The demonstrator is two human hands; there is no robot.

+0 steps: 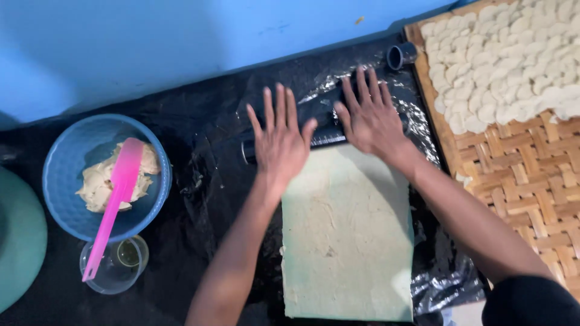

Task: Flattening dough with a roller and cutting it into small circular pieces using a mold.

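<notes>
You are rolling: both palms lie flat, fingers spread, on the dark roller (323, 137) at the far edge of the dough sheet (347, 235). Your left hand (281, 142) presses its left part, your right hand (370, 118) its right. The sheet lies flat on black plastic (199, 175). The next stroke, I judge, needs even pressure from both palms.

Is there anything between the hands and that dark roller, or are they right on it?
Nothing visible stands between them. The left hand and right hand both lie flat, fingers spread, directly on the dark roller, which sits at the far end of the flattened dough sheet.
</notes>
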